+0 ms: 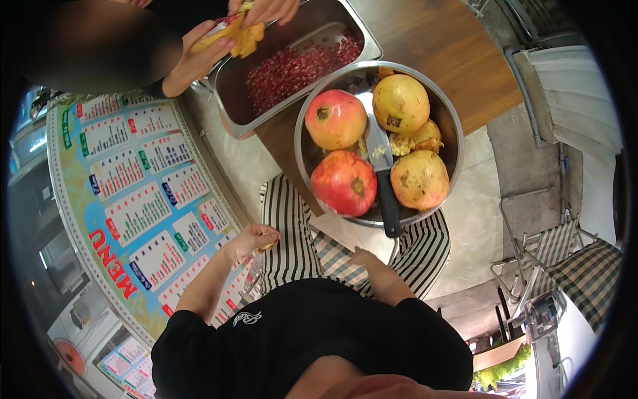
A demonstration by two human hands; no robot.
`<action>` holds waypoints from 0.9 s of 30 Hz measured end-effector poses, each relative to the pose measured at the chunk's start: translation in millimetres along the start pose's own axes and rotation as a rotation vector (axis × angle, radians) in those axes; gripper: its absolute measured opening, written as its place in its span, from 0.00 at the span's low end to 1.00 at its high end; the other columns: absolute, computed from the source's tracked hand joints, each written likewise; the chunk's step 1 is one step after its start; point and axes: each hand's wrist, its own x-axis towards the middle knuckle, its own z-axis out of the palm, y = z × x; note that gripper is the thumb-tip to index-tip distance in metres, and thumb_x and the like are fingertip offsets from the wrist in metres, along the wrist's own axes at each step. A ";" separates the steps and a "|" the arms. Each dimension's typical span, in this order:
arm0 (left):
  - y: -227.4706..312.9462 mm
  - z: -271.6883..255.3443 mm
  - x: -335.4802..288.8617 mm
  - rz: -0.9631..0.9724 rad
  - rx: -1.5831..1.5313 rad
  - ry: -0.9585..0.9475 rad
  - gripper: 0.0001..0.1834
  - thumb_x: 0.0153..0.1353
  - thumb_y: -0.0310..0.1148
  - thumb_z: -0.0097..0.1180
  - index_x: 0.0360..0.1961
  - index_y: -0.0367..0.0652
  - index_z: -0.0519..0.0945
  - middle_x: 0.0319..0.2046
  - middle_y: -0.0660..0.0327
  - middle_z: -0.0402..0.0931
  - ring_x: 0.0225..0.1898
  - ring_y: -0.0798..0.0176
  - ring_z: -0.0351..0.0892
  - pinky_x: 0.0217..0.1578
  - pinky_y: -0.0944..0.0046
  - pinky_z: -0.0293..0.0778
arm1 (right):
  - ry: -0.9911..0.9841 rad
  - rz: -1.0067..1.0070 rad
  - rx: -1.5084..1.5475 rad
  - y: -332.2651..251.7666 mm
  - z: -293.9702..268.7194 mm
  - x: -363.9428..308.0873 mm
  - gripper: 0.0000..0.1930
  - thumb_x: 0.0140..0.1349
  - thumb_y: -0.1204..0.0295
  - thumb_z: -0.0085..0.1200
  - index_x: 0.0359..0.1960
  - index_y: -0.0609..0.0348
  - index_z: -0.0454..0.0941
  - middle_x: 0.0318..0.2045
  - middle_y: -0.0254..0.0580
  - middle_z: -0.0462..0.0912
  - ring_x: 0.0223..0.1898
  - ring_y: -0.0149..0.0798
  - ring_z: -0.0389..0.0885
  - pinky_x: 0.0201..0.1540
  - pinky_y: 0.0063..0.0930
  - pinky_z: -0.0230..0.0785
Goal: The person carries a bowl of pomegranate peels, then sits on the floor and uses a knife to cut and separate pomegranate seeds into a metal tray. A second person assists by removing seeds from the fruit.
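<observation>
The head view shows the person's left hand (254,241) raised beside the striped lap, its fingers curled shut on a small yellowish scrap (267,246), seemingly a bit of pomegranate peel. The right hand (363,258) hangs lower, just under the round bowl (302,133); whether its fingers are spread or closed cannot be told from this angle.

The bowl sits on the near corner of the wooden bench (438,46), its rim jutting over the person's knees. In it lie four whole pomegranates: two red ones (343,183) on the left, two yellow ones (401,103) on the right, with some torn peel (420,138) between the yellow pair. A knife (382,179) rests across the fruit, its black handle sticking out over the near rim.

Behind the bowl stands a rectangular tray (345,13) part-filled with loose red seeds (292,70). A second person's hands (199,56) work a broken piece of fruit over it.

As a judgement, the seeding is partly done: a fair layer of seeds is gathered, yet four fruits are uncut.

A menu board (133,199) lies to the left.
</observation>
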 end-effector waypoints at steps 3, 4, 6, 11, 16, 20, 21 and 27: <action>6.4 -5.1 26.5 -0.044 -0.003 -0.116 0.12 0.61 0.35 0.52 0.35 0.36 0.78 0.23 0.65 0.72 0.22 0.75 0.67 0.22 0.74 0.63 | 0.020 0.014 0.075 -20.0 -10.8 -8.1 0.38 0.46 0.54 0.60 0.57 0.60 0.63 0.52 0.52 0.73 0.54 0.50 0.71 0.54 0.48 0.63; 9.3 -6.4 35.7 -0.061 -0.015 -0.153 0.12 0.61 0.35 0.52 0.35 0.36 0.78 0.23 0.65 0.72 0.22 0.75 0.67 0.22 0.74 0.63 | 0.004 -0.134 -0.053 -23.4 -17.9 -7.5 0.31 0.44 0.54 0.61 0.48 0.62 0.73 0.46 0.53 0.77 0.49 0.50 0.76 0.51 0.42 0.66; 25.4 0.6 40.8 -0.040 0.061 -0.190 0.12 0.61 0.37 0.52 0.34 0.37 0.78 0.22 0.66 0.72 0.22 0.74 0.67 0.22 0.74 0.63 | -0.082 -0.201 -0.109 -22.7 -25.3 -9.1 0.30 0.45 0.51 0.61 0.40 0.67 0.78 0.43 0.56 0.77 0.44 0.49 0.77 0.47 0.37 0.68; 35.3 0.4 48.4 0.004 0.167 -0.212 0.13 0.61 0.39 0.53 0.36 0.40 0.79 0.24 0.67 0.74 0.25 0.75 0.71 0.23 0.75 0.66 | 0.049 -0.172 -0.260 -54.2 -67.4 2.4 0.25 0.45 0.53 0.62 0.39 0.59 0.80 0.44 0.47 0.79 0.43 0.47 0.78 0.46 0.37 0.68; 29.4 -9.8 52.7 0.115 0.192 -0.177 0.12 0.60 0.38 0.53 0.37 0.41 0.79 0.26 0.68 0.75 0.27 0.75 0.71 0.26 0.74 0.67 | 0.186 -0.133 -0.319 -89.7 -160.0 -4.5 0.23 0.45 0.55 0.62 0.39 0.57 0.81 0.43 0.47 0.79 0.42 0.47 0.78 0.46 0.37 0.69; 23.8 -21.4 61.0 0.199 0.182 -0.196 0.12 0.60 0.37 0.54 0.37 0.40 0.79 0.26 0.68 0.75 0.27 0.76 0.70 0.26 0.74 0.66 | 0.289 -0.095 -0.363 -104.9 -217.0 -16.7 0.21 0.45 0.56 0.62 0.38 0.55 0.81 0.42 0.46 0.80 0.42 0.47 0.78 0.46 0.36 0.69; 23.5 -22.8 62.3 0.219 0.173 -0.195 0.12 0.60 0.37 0.54 0.37 0.40 0.79 0.26 0.68 0.75 0.27 0.76 0.70 0.26 0.74 0.66 | 0.289 -0.087 -0.384 -106.6 -223.8 -18.3 0.21 0.45 0.56 0.63 0.38 0.55 0.81 0.42 0.46 0.80 0.42 0.47 0.79 0.46 0.36 0.69; 21.9 -18.6 88.1 0.366 0.229 -0.188 0.11 0.60 0.36 0.54 0.35 0.39 0.78 0.24 0.68 0.73 0.23 0.76 0.68 0.23 0.74 0.64 | 0.079 -0.002 -0.576 -117.3 -192.8 3.9 0.19 0.44 0.58 0.63 0.37 0.52 0.82 0.42 0.46 0.80 0.42 0.47 0.79 0.46 0.36 0.69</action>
